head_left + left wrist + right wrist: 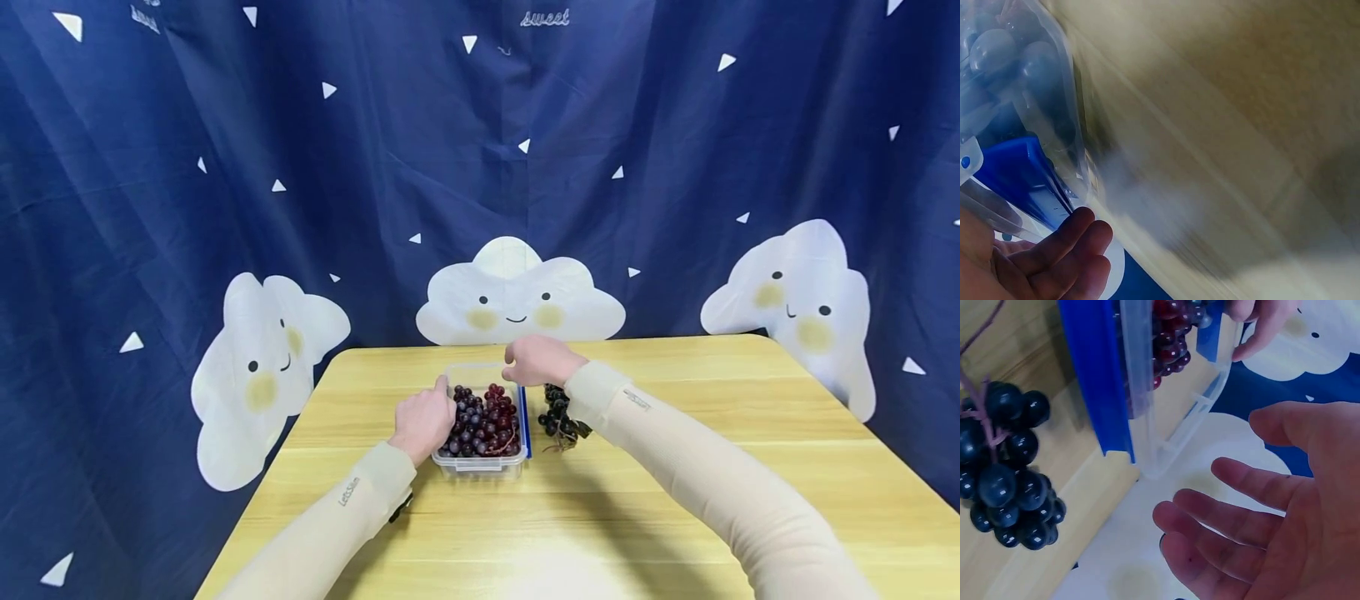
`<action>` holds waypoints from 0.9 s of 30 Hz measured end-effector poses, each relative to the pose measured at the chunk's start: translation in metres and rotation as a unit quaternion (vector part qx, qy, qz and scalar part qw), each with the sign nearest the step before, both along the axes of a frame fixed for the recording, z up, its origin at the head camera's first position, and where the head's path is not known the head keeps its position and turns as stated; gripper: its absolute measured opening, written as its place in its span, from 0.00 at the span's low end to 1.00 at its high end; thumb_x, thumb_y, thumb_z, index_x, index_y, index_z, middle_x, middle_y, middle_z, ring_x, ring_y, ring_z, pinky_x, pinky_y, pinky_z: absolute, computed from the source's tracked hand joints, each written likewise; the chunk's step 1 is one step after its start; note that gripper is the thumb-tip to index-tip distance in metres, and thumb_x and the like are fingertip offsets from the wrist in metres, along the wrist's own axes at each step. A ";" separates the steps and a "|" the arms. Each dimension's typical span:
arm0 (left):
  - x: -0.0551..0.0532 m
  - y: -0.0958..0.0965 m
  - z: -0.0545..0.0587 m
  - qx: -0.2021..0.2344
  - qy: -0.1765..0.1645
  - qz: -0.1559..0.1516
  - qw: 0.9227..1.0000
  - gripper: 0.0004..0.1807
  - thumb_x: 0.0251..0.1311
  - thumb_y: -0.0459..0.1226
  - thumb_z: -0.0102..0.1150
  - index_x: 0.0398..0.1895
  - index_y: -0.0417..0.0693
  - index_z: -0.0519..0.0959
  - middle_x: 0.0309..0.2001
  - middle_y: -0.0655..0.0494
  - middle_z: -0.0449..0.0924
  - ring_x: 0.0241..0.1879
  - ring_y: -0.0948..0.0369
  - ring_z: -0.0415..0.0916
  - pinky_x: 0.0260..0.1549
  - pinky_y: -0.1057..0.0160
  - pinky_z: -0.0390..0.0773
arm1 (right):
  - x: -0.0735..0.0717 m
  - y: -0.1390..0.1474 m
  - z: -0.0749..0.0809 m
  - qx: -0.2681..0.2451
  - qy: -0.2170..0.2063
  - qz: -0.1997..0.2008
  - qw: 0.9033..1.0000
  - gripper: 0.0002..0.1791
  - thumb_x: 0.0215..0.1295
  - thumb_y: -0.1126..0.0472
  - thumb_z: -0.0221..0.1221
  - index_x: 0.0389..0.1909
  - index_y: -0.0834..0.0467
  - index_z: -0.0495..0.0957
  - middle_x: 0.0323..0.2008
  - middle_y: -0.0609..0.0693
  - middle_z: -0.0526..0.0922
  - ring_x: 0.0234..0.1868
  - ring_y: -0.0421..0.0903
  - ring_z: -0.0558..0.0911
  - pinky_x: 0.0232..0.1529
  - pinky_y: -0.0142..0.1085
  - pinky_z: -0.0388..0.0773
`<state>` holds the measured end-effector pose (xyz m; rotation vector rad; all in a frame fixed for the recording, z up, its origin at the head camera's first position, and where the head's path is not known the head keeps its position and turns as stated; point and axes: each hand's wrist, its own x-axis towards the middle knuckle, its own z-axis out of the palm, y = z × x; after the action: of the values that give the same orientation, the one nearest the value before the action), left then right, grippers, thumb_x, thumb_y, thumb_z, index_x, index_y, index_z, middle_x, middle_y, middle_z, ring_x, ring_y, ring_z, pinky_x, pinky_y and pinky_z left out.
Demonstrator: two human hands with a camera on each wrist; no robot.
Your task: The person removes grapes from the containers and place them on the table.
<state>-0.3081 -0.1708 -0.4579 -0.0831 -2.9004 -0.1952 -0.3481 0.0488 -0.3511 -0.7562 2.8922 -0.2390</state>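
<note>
A clear plastic food container (480, 468) with blue side flaps holds dark purple and red grapes (480, 421). Against its left side lies my left hand (425, 417), index finger stretched along the rim. In the left wrist view, the left fingertips (1085, 219) touch or nearly touch the blue flap (1022, 178). Above the far right corner hovers my right hand (543, 361), holding nothing; the right wrist view shows its loosely bent fingers (1229, 512) apart from the container. A long blue flap (1094, 375) hangs out along the right side. Whether a lid covers the grapes is hard to tell.
A bunch of black grapes (558, 417) lies on the wooden table (675, 392) right of the container, partly hidden by the right forearm. Behind the table's far edge hangs a dark blue curtain (390, 192) with white clouds.
</note>
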 end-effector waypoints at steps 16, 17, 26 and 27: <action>0.003 -0.002 0.002 -0.003 0.005 0.009 1.000 0.27 0.70 0.44 0.47 0.71 0.48 0.68 0.27 0.45 0.82 0.20 0.52 0.76 0.17 0.52 0.71 | -0.016 -0.045 -0.001 0.048 -0.048 0.043 0.997 0.26 0.70 0.49 0.58 0.13 0.48 0.60 0.11 0.40 0.53 0.15 0.39 0.51 0.21 0.34 0.57; 0.003 -0.001 0.003 -0.004 0.006 0.008 1.000 0.27 0.70 0.44 0.46 0.71 0.48 0.68 0.28 0.45 0.83 0.21 0.52 0.76 0.17 0.52 0.71 | -0.016 -0.047 -0.001 0.051 -0.053 0.044 0.996 0.26 0.71 0.49 0.58 0.13 0.48 0.61 0.12 0.40 0.54 0.15 0.39 0.52 0.21 0.34 0.59; 0.001 0.001 0.001 -0.009 0.005 0.008 1.000 0.27 0.70 0.44 0.47 0.71 0.50 0.68 0.31 0.44 0.84 0.24 0.50 0.79 0.19 0.51 0.73 | -0.025 -0.057 -0.010 0.056 -0.117 0.012 0.991 0.24 0.69 0.47 0.58 0.14 0.48 0.67 0.11 0.41 0.62 0.13 0.39 0.62 0.18 0.35 0.69; 0.000 0.001 0.001 -0.009 0.004 0.008 1.000 0.27 0.70 0.44 0.47 0.71 0.50 0.68 0.31 0.44 0.84 0.24 0.50 0.79 0.19 0.51 0.73 | -0.026 -0.059 -0.012 0.057 -0.122 0.008 0.991 0.24 0.69 0.47 0.58 0.14 0.48 0.67 0.11 0.42 0.62 0.13 0.39 0.60 0.18 0.35 0.68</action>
<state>-0.3077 -0.1695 -0.4574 -0.0634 -2.8944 -0.1645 -0.3743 -0.0097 -0.3627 -0.6794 2.6431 -0.1512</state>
